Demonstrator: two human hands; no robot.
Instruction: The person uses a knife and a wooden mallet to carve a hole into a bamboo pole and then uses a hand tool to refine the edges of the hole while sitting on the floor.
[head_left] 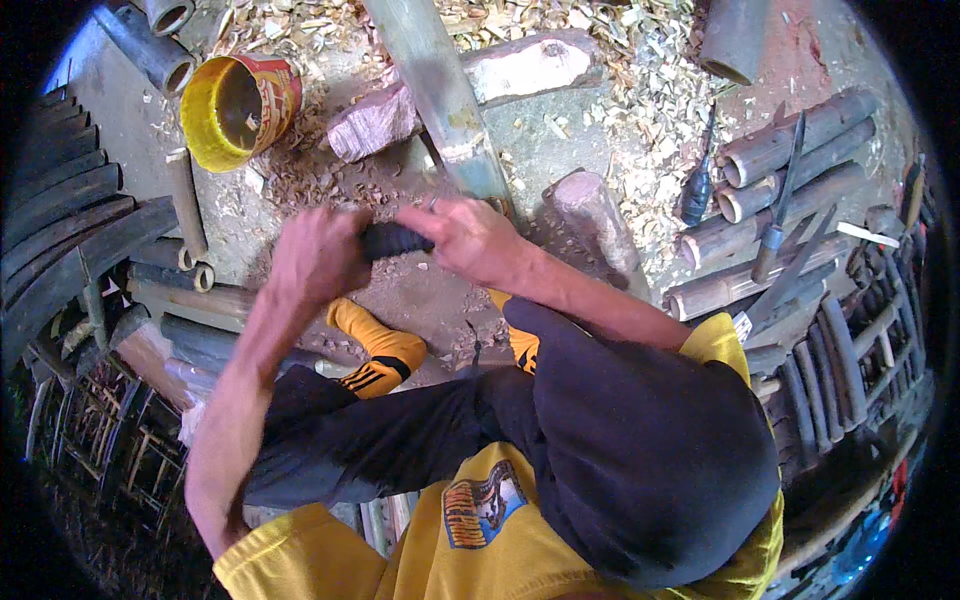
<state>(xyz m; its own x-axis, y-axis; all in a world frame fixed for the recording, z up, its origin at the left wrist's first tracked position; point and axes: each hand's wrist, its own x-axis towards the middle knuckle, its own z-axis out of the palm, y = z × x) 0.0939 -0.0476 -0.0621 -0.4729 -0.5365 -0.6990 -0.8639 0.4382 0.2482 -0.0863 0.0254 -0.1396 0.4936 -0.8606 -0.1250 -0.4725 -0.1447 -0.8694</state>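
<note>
My left hand [318,252], slightly blurred, is closed around one end of a short, dark cylindrical piece [398,241] that looks like a wrapped handle. The fingers of my right hand [472,238] close on its other end, with a ring on one finger. What lies inside each fist is hidden, so the piece's full shape cannot be made out. Both hands are above the ground in front of my knees. Just beyond the right hand is the lower end of a long, greyish plank-like length [435,90], which rests across a pale-cut log [535,68].
A yellow bucket [215,115] stands at the left among wood shavings [640,110]. A short log [598,222] lies right of my hands. Farther right are a dark-handled tool [697,190], a long blade [785,200] and bamboo lengths [790,135]. Curved slats [70,220] are stacked at far left.
</note>
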